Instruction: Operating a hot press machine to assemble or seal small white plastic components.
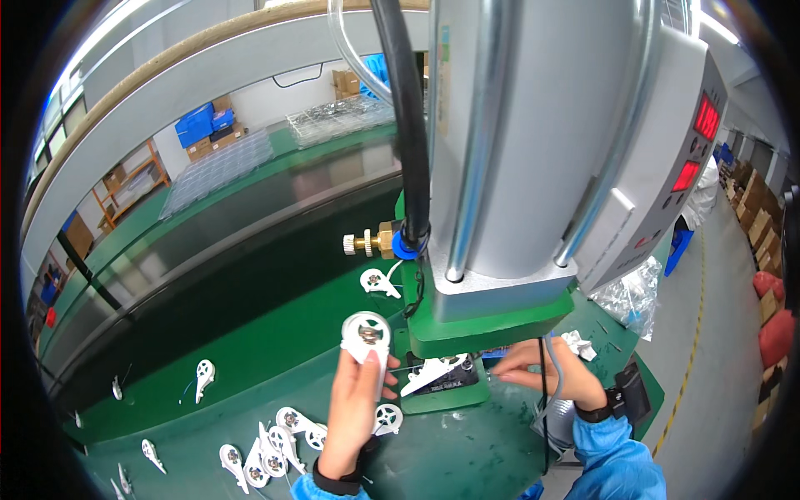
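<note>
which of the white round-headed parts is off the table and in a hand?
The white part gripped by the left hand, raised in front of the press. The other white parts lie loose on the green table, and one sits in the press fixture.

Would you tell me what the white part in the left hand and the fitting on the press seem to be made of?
White part: likely moulded plastic, smooth and evenly white, with a small metallic insert at its centre. Fitting: looks like brass, golden and shiny, with a pale knurled knob.

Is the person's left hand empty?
No, the left hand holds up a white plastic part with a round ring at its top, raised in front of the green press machine.
</note>
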